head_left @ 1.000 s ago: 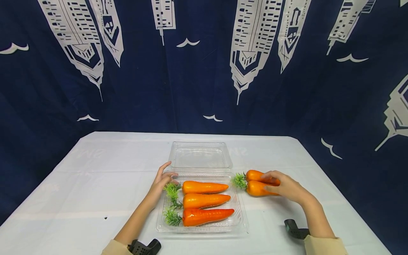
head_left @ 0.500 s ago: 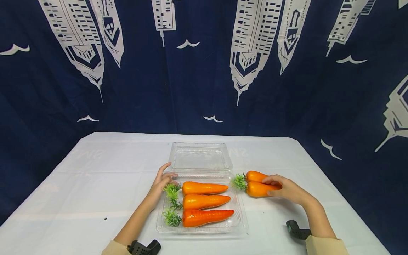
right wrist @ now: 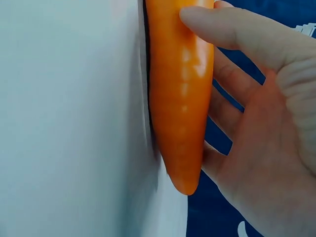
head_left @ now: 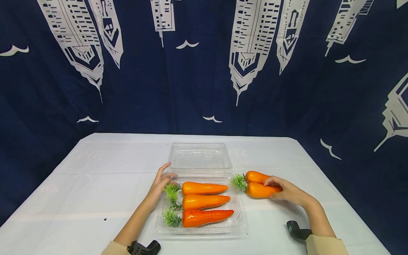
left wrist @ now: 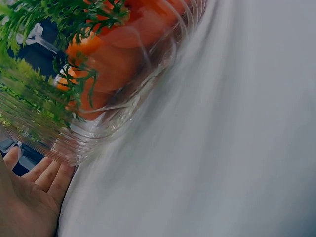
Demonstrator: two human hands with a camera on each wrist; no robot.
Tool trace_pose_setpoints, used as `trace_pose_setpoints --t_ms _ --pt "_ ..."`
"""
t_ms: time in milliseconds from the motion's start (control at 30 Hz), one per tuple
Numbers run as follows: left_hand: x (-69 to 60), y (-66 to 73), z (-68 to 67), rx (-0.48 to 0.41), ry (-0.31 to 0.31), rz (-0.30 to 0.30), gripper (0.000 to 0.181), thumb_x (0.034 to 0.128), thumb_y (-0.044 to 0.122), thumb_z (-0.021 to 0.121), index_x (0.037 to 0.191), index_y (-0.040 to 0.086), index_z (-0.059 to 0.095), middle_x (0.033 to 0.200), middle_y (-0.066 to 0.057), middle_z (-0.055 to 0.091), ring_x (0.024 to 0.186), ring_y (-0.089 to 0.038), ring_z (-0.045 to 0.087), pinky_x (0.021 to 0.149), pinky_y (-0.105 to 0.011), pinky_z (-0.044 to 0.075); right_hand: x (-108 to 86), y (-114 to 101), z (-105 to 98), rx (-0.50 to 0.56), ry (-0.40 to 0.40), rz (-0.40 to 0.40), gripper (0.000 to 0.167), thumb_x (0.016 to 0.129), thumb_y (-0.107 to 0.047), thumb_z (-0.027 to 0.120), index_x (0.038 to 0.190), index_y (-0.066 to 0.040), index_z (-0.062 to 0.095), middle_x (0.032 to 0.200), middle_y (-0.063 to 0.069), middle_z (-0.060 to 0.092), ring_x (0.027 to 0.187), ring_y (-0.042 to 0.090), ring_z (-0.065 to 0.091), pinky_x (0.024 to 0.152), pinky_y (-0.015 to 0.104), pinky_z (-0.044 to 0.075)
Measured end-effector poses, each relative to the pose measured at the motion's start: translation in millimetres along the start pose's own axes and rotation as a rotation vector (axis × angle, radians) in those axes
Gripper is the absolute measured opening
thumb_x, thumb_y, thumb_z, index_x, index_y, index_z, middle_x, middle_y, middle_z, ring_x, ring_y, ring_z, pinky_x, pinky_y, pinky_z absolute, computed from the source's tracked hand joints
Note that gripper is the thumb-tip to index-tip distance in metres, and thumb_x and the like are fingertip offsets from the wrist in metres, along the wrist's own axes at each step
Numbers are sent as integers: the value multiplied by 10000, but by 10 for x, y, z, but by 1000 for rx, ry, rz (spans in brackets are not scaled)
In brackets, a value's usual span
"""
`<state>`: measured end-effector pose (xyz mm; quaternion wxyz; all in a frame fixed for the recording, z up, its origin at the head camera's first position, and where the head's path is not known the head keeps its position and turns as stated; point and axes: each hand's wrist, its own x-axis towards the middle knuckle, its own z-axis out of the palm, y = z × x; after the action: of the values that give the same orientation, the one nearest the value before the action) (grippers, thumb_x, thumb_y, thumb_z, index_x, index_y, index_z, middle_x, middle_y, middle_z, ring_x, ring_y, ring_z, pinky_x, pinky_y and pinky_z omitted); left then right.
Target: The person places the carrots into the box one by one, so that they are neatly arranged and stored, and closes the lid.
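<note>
Three carrots with green tops lie side by side in a clear plastic box (head_left: pixel 241 212): two orange ones (head_left: pixel 204 187) and a redder one (head_left: pixel 207 218) in front. My left hand (head_left: pixel 158 186) rests against the box's left back corner, its fingers extended; the left wrist view has this hand (left wrist: pixel 37 197) touching the wall below the green tops. To the right of the box, my right hand (head_left: pixel 288 191) grips the near carrot (head_left: pixel 259 190) by its narrow end. Thumb and fingers lie on opposite sides of that carrot (right wrist: pixel 180 113). Another carrot (head_left: pixel 254 176) lies just behind it.
The box's clear lid (head_left: pixel 199 156) lies open behind it, flat on the white table (head_left: pixel 105 184). A small dark speck (head_left: pixel 105 219) is on the cloth at left. A dark blue curtain (head_left: pixel 191 85) with white prints hangs behind the table.
My right hand has slid slightly right and nearer along the near carrot, its fingers coming off the far carrot and closing round the near one. My left hand stays put.
</note>
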<state>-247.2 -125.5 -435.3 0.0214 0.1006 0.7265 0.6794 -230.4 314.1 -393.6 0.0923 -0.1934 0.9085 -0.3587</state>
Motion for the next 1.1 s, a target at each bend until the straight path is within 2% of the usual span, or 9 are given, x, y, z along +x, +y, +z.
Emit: trace_pose_setpoints --t_ms 167,467,700,933,1100 --pt "-2 -1 0 2 -2 2 600 849 64 377 1411 196 213 1230 -233 516 827 -112 628 1047 -514 244 -19 22 -2 39 -17 -20 272 768 -126 643 1003 -79 516 1127 117 532 1003 50 469 853 158 385" --pt "1 6 3 4 -4 1 603 847 70 377 1412 197 210 1237 -232 512 831 -116 630 1048 -522 234 -35 78 13 104 -51 -30 389 746 -122 674 1078 -44 486 1201 159 500 998 -102 437 870 113 359" --pt "-1 7 3 8 -4 -4 603 848 75 380 1412 205 210 1244 -226 510 848 -141 634 1044 -515 239 -39 78 14 111 -84 -14 427 709 -48 656 1084 -28 453 1197 173 496 998 -129 422 864 90 335" --pt "0 15 1 26 5 -7 596 852 71 372 1412 204 214 1236 -220 519 834 -125 635 961 -378 299 -39 54 8 111 -91 -1 437 694 -34 651 1080 -29 446 1194 167 498 1002 -101 432 862 100 333" --pt "-1 12 3 14 0 -5 599 852 71 371 1415 198 208 1241 -227 512 827 -115 633 1016 -461 277 -59 39 -8 83 -94 -1 435 699 -51 657 1078 -51 443 1166 143 491 985 -87 424 851 124 344"
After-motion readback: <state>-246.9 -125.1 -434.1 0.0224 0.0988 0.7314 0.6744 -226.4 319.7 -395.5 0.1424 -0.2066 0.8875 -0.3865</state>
